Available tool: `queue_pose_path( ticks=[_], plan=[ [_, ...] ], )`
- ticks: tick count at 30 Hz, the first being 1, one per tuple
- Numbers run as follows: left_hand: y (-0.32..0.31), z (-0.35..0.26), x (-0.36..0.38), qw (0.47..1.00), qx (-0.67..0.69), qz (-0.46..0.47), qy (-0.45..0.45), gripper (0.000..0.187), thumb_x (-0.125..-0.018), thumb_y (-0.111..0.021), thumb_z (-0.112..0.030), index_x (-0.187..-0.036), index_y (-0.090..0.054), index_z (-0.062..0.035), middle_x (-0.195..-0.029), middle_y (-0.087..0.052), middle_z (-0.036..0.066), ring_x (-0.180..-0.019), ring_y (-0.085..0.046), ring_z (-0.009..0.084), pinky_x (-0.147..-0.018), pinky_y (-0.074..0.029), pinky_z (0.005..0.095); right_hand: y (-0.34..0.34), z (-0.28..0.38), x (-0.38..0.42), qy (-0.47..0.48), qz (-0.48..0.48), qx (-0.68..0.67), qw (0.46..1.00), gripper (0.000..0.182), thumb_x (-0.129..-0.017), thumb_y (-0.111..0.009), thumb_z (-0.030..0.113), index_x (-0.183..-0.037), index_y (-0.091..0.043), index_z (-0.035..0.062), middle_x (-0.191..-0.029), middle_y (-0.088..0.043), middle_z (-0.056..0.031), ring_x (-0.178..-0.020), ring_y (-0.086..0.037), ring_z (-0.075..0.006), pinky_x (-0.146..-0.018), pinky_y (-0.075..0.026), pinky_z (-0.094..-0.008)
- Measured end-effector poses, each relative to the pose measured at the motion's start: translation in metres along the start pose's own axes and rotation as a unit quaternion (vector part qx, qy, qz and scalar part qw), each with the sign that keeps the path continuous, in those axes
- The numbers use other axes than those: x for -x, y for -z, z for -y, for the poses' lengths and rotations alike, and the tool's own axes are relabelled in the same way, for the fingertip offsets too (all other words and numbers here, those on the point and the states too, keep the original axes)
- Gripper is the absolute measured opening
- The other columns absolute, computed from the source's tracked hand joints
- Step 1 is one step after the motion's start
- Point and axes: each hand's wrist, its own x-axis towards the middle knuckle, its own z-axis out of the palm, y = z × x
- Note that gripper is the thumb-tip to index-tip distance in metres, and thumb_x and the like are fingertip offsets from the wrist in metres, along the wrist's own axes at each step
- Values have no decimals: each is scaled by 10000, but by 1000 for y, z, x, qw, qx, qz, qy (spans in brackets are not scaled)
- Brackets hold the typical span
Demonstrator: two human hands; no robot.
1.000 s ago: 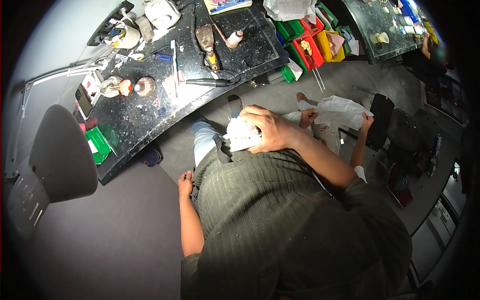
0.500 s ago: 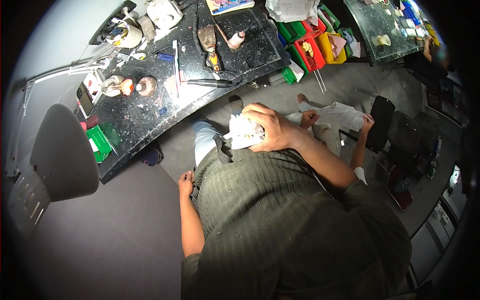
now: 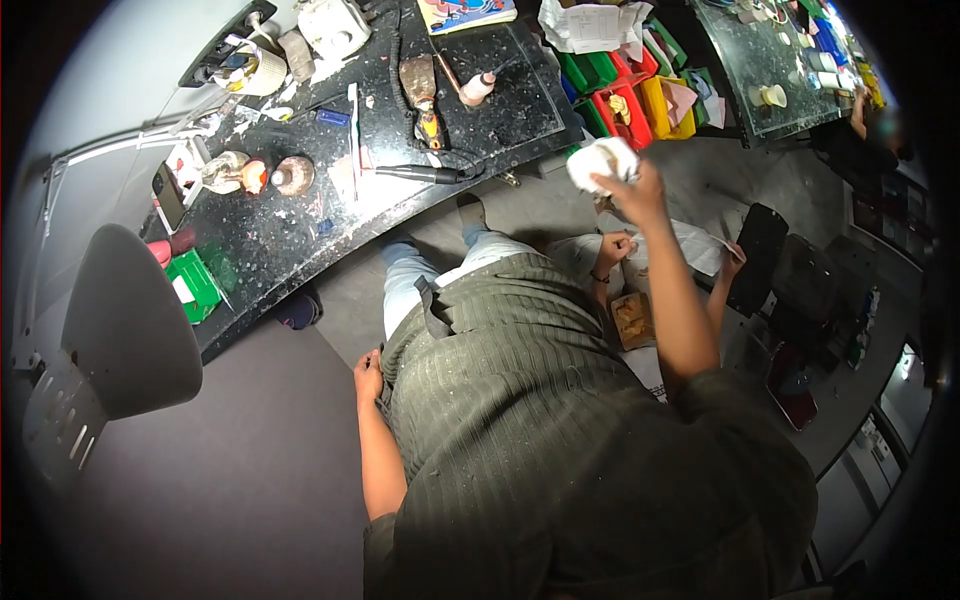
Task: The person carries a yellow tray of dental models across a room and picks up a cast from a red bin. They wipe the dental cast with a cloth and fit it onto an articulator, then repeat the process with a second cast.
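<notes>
My right hand [image 3: 638,192] is wrapped round a white, lumpy object [image 3: 602,165], held in the air beyond the bench's right corner, just below the red bin [image 3: 622,112]. What the white object is cannot be made out. My left hand [image 3: 369,376] hangs low at my left side, beside my dark ribbed shirt; its fingers look curled, but their inner side is hidden. The black speckled bench [image 3: 290,235] bears a black handpiece [image 3: 420,174], a white-handled brush [image 3: 353,130], a small bottle [image 3: 477,88] and a glass jar [image 3: 292,174].
Green [image 3: 590,70] and yellow bins [image 3: 668,105] stand at the bench's right end. A seated person's hand [image 3: 615,246] is close to my right forearm, above a tray [image 3: 632,320]. A grey lamp [image 3: 130,325] stands at left. Another person sits at the far right bench [image 3: 775,75].
My right hand has moved from my waist up and to the right, carrying the white object towards the bins. A tray beside the seated person now shows. My left hand has barely moved.
</notes>
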Motion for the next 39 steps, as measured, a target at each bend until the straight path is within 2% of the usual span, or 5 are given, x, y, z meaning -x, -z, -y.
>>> queue_pose_path(
  ticks=[6, 17, 27, 35, 39],
  plan=[
    [9, 29, -1, 1000, 5, -13, 17, 386, -952, -615, -335, -1080, -678, 24, -955, -702, 142, -876, -625, 206, -823, -474, 329, 48, -77, -96, -29, -227, 309, 923, 723, -591, -854, 462, -1103, -668, -14, -1109, -669, -255, -1055, -637, -398, -918, -495, -449],
    [12, 21, 34, 997, 27, -59, 48, 384, -962, -603, -329, -1113, -674, 17, -1019, -703, 137, -915, -630, 201, -839, -473, 320, 46, -152, -174, -54, -139, 305, 941, 691, -627, -848, 352, -1185, -649, -3, -1135, -683, -221, -1058, -651, -369, -934, -492, -412],
    [12, 9, 33, 997, 54, -40, 34, 381, -954, -624, -320, -1104, -674, 28, -972, -706, 108, -860, -620, 162, -799, -479, 308, 32, -137, -175, -59, -111, 307, 943, 818, -635, -842, 374, -1306, -559, 2, -1239, -633, -212, -1172, -590, -352, -1003, -454, -410],
    [13, -2, 11, 999, 25, -38, 24, 401, -947, -631, -340, -1092, -678, 31, -979, -704, 115, -871, -623, 178, -805, -481, 315, 38, -155, -160, 4, -150, 282, 948, 817, -631, -846, 385, -1274, -548, -19, -1249, -612, -204, -1156, -586, -333, -995, -449, -400],
    [13, 6, -8, 999, 14, -33, 2, 407, -950, -627, -343, -1093, -673, 35, -980, -702, 122, -873, -626, 196, -809, -483, 324, 22, -150, -124, 19, -246, 249, 937, 787, -685, -809, 375, -1296, -508, -21, -1271, -549, -260, -1214, -507, -397, -1040, -403, -444]
  ],
)
